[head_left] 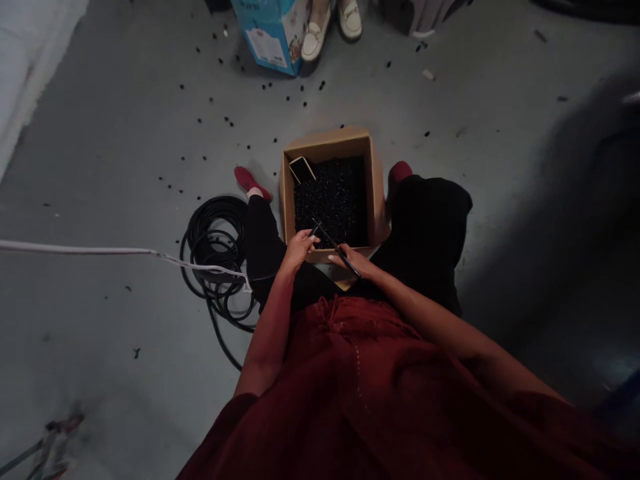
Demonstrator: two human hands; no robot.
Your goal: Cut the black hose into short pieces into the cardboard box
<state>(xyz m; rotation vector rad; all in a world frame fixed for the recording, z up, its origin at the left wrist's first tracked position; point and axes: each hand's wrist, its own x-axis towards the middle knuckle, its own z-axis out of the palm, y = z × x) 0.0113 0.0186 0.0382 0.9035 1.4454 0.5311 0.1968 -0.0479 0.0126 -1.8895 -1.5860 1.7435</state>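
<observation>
My left hand (301, 248) is closed in a pinch at the near left edge of a cardboard box (376, 193). A small dark piece (315, 231) sticks out between its fingertips. My right hand (354, 261) grips a long, thin dark strip (330, 238) that slants up and left over the box, its far end close to my left fingertips. Whether the strip and the small piece touch, I cannot tell. Many small black pieces (333, 193) fill the box. A dark rectangular piece with a pale edge (303, 171) leans in its far left corner.
The box stands on the grey floor between my feet. Coiled black hose (215, 233) lies left of my leg, with a white cord (100, 250) crossing it. Black bits are scattered across the floor. Ahead are a blue carton (270, 40) and another person's white shoes (316, 40).
</observation>
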